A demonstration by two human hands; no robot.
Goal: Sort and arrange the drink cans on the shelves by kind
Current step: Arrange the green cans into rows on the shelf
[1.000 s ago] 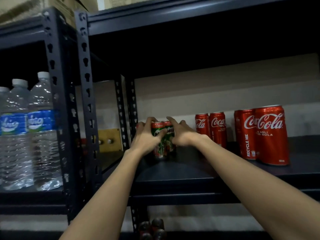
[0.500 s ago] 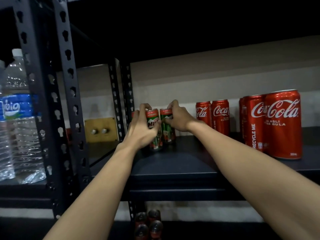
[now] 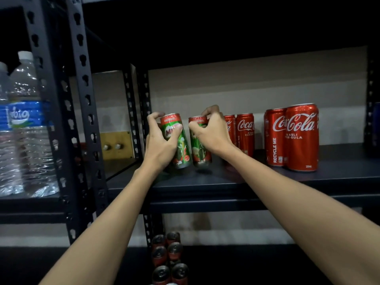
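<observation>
My left hand wraps one Milo can and my right hand pinches the second Milo can near its rim, both at the shelf left end, apart from the Coca-Cola cans, grouping kinds.

two green Milo cans tilted on shelf, red Coca-Cola cans upright beside

Clear water bottles with blue labels stand upright on the left rack. Behind the black perforated upright, a yellowish panel carries two small knobs.
</observation>
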